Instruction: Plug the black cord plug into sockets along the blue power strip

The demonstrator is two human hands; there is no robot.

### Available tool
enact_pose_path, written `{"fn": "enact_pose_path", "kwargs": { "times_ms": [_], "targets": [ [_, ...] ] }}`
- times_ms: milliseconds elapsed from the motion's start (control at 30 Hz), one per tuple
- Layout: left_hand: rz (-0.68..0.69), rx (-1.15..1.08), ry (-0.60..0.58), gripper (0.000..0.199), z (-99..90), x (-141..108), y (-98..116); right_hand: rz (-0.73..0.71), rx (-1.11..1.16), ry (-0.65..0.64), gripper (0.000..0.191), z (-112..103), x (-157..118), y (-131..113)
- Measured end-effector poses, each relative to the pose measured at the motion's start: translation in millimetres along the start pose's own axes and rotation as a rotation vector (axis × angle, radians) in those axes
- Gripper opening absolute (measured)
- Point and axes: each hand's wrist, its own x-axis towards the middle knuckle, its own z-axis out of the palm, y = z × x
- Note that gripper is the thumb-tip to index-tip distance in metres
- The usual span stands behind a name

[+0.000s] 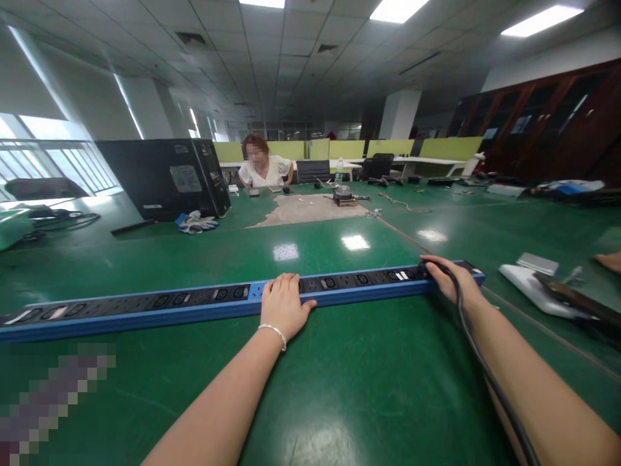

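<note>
A long blue power strip [194, 309] with black sockets lies across the green table in front of me. Near its middle, my left hand [284, 301] grips it, fingers over the top and thumb along the near side. Toward the strip's right end, my right hand [451, 278] is closed on a black plug [425, 269] at one of the sockets. Whether the plug is fully seated cannot be seen. From it, a thick black cord [478, 359] runs down along my right forearm.
A black computer case [165, 175] stands at the back left, with gloves [196, 222] beside it. To the right lie a white device [538, 291] and a dark object [577, 299]. A person [264, 162] sits across the green table [339, 382]. A bottle [339, 170] stands farther back.
</note>
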Motion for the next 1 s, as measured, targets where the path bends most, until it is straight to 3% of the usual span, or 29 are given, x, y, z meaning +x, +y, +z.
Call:
{"fn": "enact_pose_path", "kwargs": {
  "times_ms": [267, 500, 900, 1000],
  "targets": [
    [-0.008, 0.003, -0.017, 0.056, -1.8, 0.4, 1.4, -0.049, -0.074, 0.020, 0.040, 4.5, -14.4, 4.1],
    [0.002, 0.032, 0.002, 0.056, -1.1, 0.0, 0.4, 0.042, 0.003, 0.134, 0.042, 13.1, -18.0, 2.7],
    [0.004, 0.037, 0.001, 0.057, -0.7, 0.3, 1.2, 0.041, -0.020, 0.210, 0.041, 12.7, -22.2, -17.4],
    [0.006, 0.031, 0.006, 0.056, -0.3, -0.1, 0.9, 0.056, 0.106, 0.375, 0.042, 0.5, -12.8, -24.6]
  ]
}}
